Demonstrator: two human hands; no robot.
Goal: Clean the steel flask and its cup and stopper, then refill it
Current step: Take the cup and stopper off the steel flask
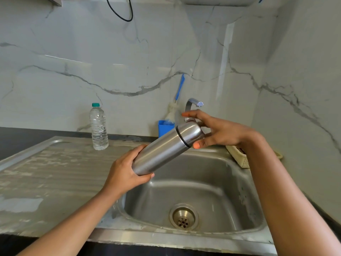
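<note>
- The sink (206, 189) lies nearest, below both forearms. Its basin looks dry and its drain (183, 217) is open, so I judge that washing has not begun.
- The left hand (125, 174) is wrapped round the base of the steel flask (164, 152), with fingers underneath and the thumb on top. This probably serves as an anchor, so the body cannot turn when the other end is twisted.
- The flask is held in the air over the basin, tilted with its top up and to the right. Any drips would likely fall into the sink.
- The right hand (219, 133) is curled over the cup (190, 133), which sits on the flask. The thumb presses beside the dark seam and the forefinger is raised straight above. The pose suggests unscrewing the cup. The stopper is not visible.
- To the left is the draining board (55, 172), a ready place for washed parts.
- A basket (241, 159) sits at the sink's right rim, partly hidden by the right arm.
- Farther back, a plastic water bottle (98, 126) stands upright on the board's far edge, perhaps for the refill.
- At the wall, a blue holder (164, 128) keeps a bottle brush (180, 87) upright beside the tap (192, 103), within reach of the basin.
</note>
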